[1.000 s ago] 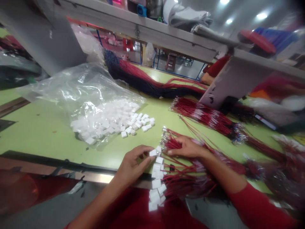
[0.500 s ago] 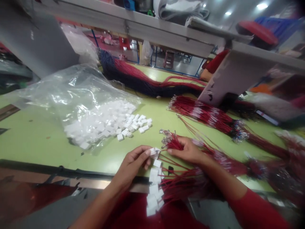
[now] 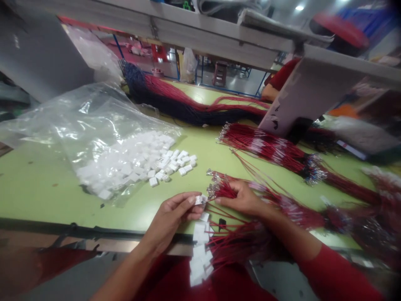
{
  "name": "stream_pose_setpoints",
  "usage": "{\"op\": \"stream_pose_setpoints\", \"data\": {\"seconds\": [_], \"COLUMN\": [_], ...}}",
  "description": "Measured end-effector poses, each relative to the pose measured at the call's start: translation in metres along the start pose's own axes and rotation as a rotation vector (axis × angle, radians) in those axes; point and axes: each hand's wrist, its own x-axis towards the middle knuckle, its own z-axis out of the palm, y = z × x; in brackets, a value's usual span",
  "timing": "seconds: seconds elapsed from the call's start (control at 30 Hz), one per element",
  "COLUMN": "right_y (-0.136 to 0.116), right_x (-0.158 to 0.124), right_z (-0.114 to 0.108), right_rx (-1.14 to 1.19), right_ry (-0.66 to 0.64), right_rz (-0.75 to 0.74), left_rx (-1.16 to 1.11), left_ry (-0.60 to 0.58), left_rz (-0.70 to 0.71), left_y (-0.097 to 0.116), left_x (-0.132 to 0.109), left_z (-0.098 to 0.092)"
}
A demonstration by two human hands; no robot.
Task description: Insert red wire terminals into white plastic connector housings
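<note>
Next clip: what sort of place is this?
Probably a wire-harness assembly workshop: bundles of red wires with metal terminals lie on a green workbench, beside a clear plastic bag of white connector housings.

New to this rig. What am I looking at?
There's no machine here: these are a person's two bare hands, filmed by a camera worn on the head, looking forward and down. The left hand pinches a small white plastic connector. The right hand grips a bunch of red wires with metal-tipped ends, right beside it. On the green table lie a clear plastic bag of more connectors and further wire bundles.
</note>
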Motion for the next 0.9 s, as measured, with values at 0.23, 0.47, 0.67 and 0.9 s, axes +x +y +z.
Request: {"op": "stream_pose_setpoints", "data": {"seconds": [0.23, 0.47, 0.67, 0.9], "right_y": [-0.0059, -0.0055, 0.0000, -0.0031], "right_x": [-0.0008, -0.0024, -0.0043, -0.0032], "right_z": [0.0008, 0.0059, 0.0076, 0.0037], "right_rx": [-0.017, 0.036, 0.075, 0.068], "right_ry": [-0.006, -0.018, 0.015, -0.060], "right_rz": [0.008, 0.011, 0.010, 0.038], "left_rx": [-0.002, 0.017, 0.070, 0.169], "left_ry": [0.035, 0.033, 0.012, -0.096], "left_rz": [-0.033, -0.001, 0.128, 0.229], "left_y": [-0.0014, -0.0063, 0.0012, -0.0010], "left_x": [-0.0007, 0.0004, -0.0009, -0.0069], "left_z": [-0.0003, -0.0010, -0.0064, -0.0029]}}
